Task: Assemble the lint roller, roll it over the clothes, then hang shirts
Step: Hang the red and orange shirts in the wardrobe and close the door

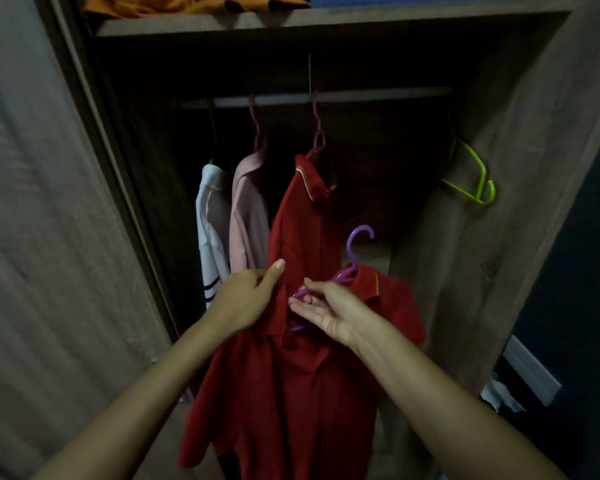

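A bedroom wardrobe in a home.

An open wooden closet (520, 140) holds a rail (378, 93) with three shirts on hangers: white (210, 216), pink (248, 216) and red (298, 223). A green hanger (478, 181) hangs on the right side wall. Folded clothes (187, 3) lie on the shelf (291, 20) above.
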{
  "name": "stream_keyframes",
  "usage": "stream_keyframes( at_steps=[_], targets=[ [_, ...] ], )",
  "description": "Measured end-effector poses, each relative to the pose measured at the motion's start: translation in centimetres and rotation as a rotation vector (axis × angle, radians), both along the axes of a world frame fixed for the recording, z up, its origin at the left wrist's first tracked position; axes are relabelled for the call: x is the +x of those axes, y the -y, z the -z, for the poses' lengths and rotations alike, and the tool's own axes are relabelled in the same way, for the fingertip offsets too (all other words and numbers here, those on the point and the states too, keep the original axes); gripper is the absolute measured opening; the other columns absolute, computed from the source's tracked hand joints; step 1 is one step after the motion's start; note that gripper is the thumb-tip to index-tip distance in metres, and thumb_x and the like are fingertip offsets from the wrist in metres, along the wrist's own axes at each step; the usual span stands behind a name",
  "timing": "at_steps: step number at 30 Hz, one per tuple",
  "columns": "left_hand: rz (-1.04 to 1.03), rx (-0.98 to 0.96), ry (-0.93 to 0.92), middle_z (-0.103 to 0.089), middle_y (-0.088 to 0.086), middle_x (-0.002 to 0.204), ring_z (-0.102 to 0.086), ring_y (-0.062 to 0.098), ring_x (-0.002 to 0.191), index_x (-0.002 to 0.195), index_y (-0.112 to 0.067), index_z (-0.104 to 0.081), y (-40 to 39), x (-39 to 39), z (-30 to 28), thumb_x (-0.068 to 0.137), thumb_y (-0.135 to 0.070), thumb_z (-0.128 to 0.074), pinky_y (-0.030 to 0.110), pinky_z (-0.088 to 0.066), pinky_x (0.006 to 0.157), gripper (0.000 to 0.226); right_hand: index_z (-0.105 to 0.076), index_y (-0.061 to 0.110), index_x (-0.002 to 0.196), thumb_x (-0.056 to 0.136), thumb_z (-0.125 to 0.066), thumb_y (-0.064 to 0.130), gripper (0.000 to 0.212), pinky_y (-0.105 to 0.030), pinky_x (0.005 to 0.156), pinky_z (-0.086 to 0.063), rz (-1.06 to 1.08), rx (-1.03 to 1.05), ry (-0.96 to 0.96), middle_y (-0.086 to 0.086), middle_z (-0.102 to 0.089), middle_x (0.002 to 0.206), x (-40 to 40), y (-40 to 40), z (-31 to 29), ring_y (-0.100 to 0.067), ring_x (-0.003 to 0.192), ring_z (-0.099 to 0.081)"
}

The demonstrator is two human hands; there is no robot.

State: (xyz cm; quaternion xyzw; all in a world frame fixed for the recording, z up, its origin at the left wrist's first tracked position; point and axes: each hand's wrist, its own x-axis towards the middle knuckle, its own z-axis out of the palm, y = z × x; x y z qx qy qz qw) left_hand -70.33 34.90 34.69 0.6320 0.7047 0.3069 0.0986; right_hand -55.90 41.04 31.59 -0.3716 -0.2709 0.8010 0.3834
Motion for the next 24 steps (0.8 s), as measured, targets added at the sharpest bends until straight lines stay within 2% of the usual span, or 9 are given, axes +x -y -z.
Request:
stream_keyframes(
  at_steps=[3, 5, 7, 12, 14, 16, 19, 22, 24],
  targets=[
    [0.170, -0.093, -0.067, -0.070, -0.009, 0.087, -0.062, 0.004, 0.082, 0.094, -0.031, -0.070, 0.8, -1.8, 0.2, 0.089, -0.047, -0.057, 0.022, -0.043, 0.074, 0.021, -0.055, -0.003, 0.076, 0.094, -0.056, 0.007, 0.020, -0.030, 0.047, -0.058, 0.037, -0.016, -0.054, -0.013, -0.055, 0.058, 0.6, -0.3, -0.6, -0.023, 0.048, -0.068],
    [0.253, -0.111, -0.135, -0.066, -0.015, 0.068, -0.058, -0.006, 0.065, 0.083, -0.036, -0.066, 1.1, -2.9, 0.7, 0.085, -0.034, -0.068, 0.017, -0.039, 0.064, 0.003, -0.055, -0.003, 0.077, 0.094, -0.056, 0.007, 0.020, -0.031, 0.048, -0.058, 0.041, -0.014, -0.084, -0.014, -0.055, 0.064, 0.9, -0.5, -1.1, -0.024, 0.050, -0.069],
    [0.264, -0.072, -0.183, -0.058, -0.016, 0.052, -0.053, -0.008, 0.054, 0.067, -0.032, -0.060, 1.2, -3.2, 1.3, 0.085, -0.030, -0.069, 0.013, -0.034, 0.053, 0.020, -0.056, -0.002, 0.079, 0.093, -0.056, 0.008, 0.018, -0.030, 0.050, -0.059, 0.023, 0.004, -0.066, -0.014, -0.056, 0.066, 1.2, -0.5, -1.4, -0.023, 0.050, -0.069],
    [0.285, 0.062, -0.161, -0.057, 0.002, 0.057, -0.051, 0.009, 0.053, 0.067, -0.012, -0.059, 0.6, -2.8, 2.4, 0.086, -0.042, -0.062, 0.021, -0.036, 0.054, 0.035, -0.059, 0.004, 0.082, 0.093, -0.057, 0.013, 0.014, -0.027, 0.049, -0.058, -0.046, 0.064, 0.040, -0.006, -0.064, 0.052, 1.0, 0.0, -1.2, -0.015, 0.046, -0.066],
    [0.285, 0.069, -0.171, -0.054, 0.003, 0.057, -0.046, 0.008, 0.052, 0.065, -0.009, -0.056, 0.1, -2.2, 2.5, 0.086, -0.040, -0.063, 0.023, -0.033, 0.053, 0.038, -0.059, 0.010, 0.081, 0.093, -0.059, 0.020, 0.015, -0.018, 0.039, -0.050, -0.091, 0.109, 0.152, 0.001, -0.065, 0.051, 0.8, 0.2, -1.2, -0.005, 0.037, -0.057],
    [0.272, 0.055, -0.191, -0.052, 0.002, 0.057, -0.045, 0.009, 0.052, 0.066, -0.008, -0.054, -0.3, -1.7, 2.7, 0.084, -0.046, -0.061, 0.024, -0.032, 0.053, 0.042, -0.058, 0.015, 0.080, 0.093, -0.057, 0.024, 0.016, -0.012, 0.029, -0.031, -0.141, 0.158, 0.249, 0.006, -0.064, 0.053, 1.0, 0.1, -1.2, 0.000, 0.030, -0.041],
    [0.314, -0.030, -0.154, -0.061, -0.002, 0.070, -0.055, 0.010, 0.065, 0.081, -0.011, -0.060, -0.4, -0.9, 3.2, 0.087, -0.048, -0.056, 0.028, -0.041, 0.064, 0.038, -0.056, 0.015, 0.078, 0.094, -0.057, 0.023, 0.018, -0.011, 0.027, -0.015, -0.226, 0.208, 0.309, 0.006, -0.057, 0.059, 1.7, -0.1, -1.5, 0.001, 0.029, -0.028],
    [0.366, -0.108, -0.040, -0.066, 0.004, 0.104, -0.062, 0.018, 0.099, 0.111, -0.009, -0.055, -0.2, 0.6, 3.5, 0.092, -0.044, -0.042, 0.034, -0.044, 0.090, 0.042, -0.060, 0.013, 0.081, 0.091, -0.061, 0.024, 0.016, -0.011, 0.027, -0.016, -0.285, 0.272, 0.372, 0.005, -0.052, 0.063, 2.5, -0.4, -1.9, 0.001, 0.031, -0.028],
    [0.340, -0.084, -0.021, -0.065, 0.009, 0.105, -0.061, 0.023, 0.101, 0.110, -0.007, -0.051, -0.3, 1.2, 3.4, 0.098, -0.038, -0.039, 0.037, -0.043, 0.092, 0.036, -0.063, 0.014, 0.086, 0.089, -0.064, 0.030, 0.016, -0.011, 0.029, -0.019, -0.253, 0.316, 0.412, 0.005, -0.054, 0.063, 2.9, -0.5, -2.1, 0.001, 0.034, -0.031]
  ],
)
